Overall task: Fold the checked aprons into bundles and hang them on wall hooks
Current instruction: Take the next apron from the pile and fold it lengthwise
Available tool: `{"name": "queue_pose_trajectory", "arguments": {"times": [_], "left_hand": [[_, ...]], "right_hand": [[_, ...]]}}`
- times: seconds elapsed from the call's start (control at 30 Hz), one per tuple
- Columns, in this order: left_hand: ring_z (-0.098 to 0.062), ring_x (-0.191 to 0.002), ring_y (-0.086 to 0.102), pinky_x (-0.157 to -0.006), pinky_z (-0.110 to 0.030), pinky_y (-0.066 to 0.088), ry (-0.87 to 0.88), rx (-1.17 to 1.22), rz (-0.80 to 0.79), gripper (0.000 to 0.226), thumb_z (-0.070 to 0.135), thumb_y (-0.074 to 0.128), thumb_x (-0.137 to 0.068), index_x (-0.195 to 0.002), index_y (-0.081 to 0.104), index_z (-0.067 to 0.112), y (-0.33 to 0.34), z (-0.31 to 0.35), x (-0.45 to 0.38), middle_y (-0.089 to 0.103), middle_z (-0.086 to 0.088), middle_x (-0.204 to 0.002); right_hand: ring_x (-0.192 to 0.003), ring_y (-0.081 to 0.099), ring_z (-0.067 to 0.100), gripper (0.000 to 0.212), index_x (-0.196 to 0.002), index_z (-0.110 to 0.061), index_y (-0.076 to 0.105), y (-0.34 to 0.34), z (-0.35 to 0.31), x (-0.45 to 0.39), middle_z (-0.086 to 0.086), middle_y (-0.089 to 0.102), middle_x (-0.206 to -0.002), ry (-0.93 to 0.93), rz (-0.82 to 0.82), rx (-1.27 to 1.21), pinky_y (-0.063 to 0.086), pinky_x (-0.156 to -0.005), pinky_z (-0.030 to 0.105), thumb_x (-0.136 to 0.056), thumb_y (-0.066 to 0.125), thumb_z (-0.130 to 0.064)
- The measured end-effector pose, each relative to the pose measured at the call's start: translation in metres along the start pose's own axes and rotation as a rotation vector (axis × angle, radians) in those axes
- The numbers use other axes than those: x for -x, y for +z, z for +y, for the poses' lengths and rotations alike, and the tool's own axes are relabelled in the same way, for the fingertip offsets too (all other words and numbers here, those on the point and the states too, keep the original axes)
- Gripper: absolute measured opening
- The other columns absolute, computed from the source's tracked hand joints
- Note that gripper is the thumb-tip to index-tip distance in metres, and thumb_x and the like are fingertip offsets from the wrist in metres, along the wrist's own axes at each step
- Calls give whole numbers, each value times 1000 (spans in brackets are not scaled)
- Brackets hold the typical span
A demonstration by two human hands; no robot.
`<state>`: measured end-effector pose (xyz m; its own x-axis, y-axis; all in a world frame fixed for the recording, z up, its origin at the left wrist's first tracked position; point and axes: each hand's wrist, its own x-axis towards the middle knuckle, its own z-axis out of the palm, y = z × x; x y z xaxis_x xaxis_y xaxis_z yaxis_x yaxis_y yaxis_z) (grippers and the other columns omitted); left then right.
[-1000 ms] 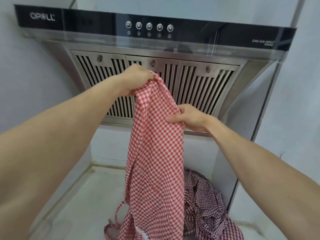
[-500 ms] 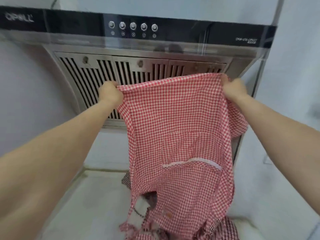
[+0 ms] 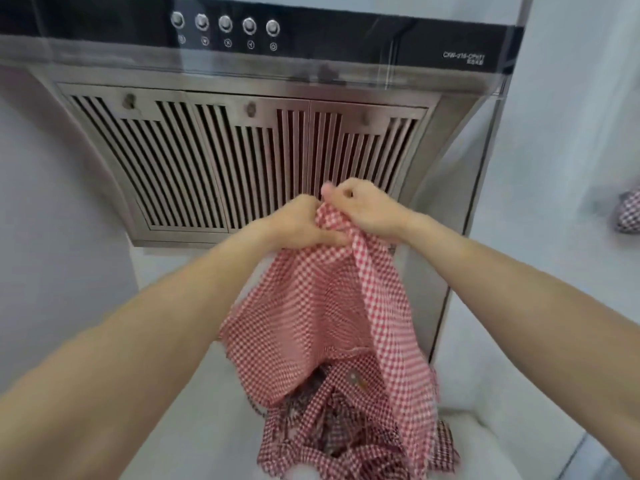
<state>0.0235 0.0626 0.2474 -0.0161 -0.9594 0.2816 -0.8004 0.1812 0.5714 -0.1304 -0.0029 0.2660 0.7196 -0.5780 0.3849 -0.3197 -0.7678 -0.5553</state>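
Observation:
A red-and-white checked apron [image 3: 322, 306] hangs doubled over in front of me, held up at its top edge. My left hand [image 3: 301, 223] and my right hand [image 3: 367, 209] grip that edge side by side, knuckles almost touching. The cloth drapes down from them to the counter, its straps trailing at the bottom. Under its lower end lies a darker maroon checked apron [image 3: 332, 431], mostly covered. At the far right edge a checked bundle [image 3: 628, 211] shows against the wall; what it hangs from is out of frame.
A steel range hood [image 3: 242, 157] with slatted filters and a black button panel [image 3: 225, 24] fills the wall just behind my hands. A pale counter [image 3: 194, 427] runs below. A steel corner post [image 3: 460, 237] stands to the right.
The apron was held spread wide between my hands half a second ago. Both hands have come together in the middle, folding the cloth in half, and have dropped lower.

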Motion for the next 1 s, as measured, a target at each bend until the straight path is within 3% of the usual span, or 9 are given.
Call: {"name": "queue_pose_trajectory", "arguments": {"times": [0.1,0.27,0.37,0.47,0.57,0.7,0.83,0.93,1.0], "left_hand": [[-11,-74,68,-67,-21,54,-49,41,-99,9,24,74,-86,-81,74,17,0,-19,7,71,6,-75],[-15,-95,68,-88,-31,52,-114,202,-68,12,13,64,-92,-98,75,15,-2,-36,19,73,1,-98],[-19,-99,66,-92,-35,51,-215,21,-115,13,18,68,-89,-100,72,12,-4,-54,25,71,-3,-102],[-21,-103,65,-94,-38,54,-325,-221,-342,39,34,77,-82,-115,66,16,0,-67,34,67,-2,-112],[-18,-104,68,-94,-36,55,-326,113,-428,59,44,81,-75,-125,58,23,16,-54,38,67,0,-117],[-20,-102,70,-90,-36,56,-270,397,-314,56,51,74,-74,-118,65,17,35,-28,30,73,-5,-111],[-6,-84,72,-77,-23,56,-197,327,-239,24,33,63,-94,-99,76,13,27,-20,25,76,10,-88],[-3,-86,68,-81,-22,52,-80,167,-89,21,23,58,-99,-91,75,15,23,-18,25,73,11,-91],[-7,-85,67,-80,-24,54,-69,209,7,23,21,53,-101,-91,72,12,22,-15,24,72,5,-91]], "right_hand": [[-91,65,10,49,-106,-18,64,11,29,20,-7,67,-103,124,-304,106,52,-81,26,-74,82,-50],[-124,57,19,69,-137,-23,54,58,102,56,-5,60,-137,401,-543,-7,39,-113,37,-77,80,-43],[-114,65,22,52,-119,-20,66,55,120,70,2,69,-123,522,-481,-230,45,-108,42,-74,77,-44],[-96,71,25,38,-112,-6,68,44,117,66,13,73,-110,590,-243,-416,54,-97,44,-79,79,-22],[-92,72,25,22,-102,-6,68,41,87,54,14,75,-102,501,-167,-396,57,-92,43,-82,76,-11],[-90,72,24,33,-107,-10,63,47,47,44,12,73,-97,399,-205,-448,58,-86,38,-79,77,-1],[-85,73,26,70,-128,-9,46,57,52,52,19,69,-109,458,-77,-703,59,-71,37,-70,84,1],[-101,71,27,89,-129,-12,49,74,69,65,12,69,-116,482,-115,-726,56,-91,48,-53,95,-10],[-111,67,26,74,-127,-17,55,89,80,75,6,69,-121,504,-175,-749,48,-103,52,-62,90,-10]]}}
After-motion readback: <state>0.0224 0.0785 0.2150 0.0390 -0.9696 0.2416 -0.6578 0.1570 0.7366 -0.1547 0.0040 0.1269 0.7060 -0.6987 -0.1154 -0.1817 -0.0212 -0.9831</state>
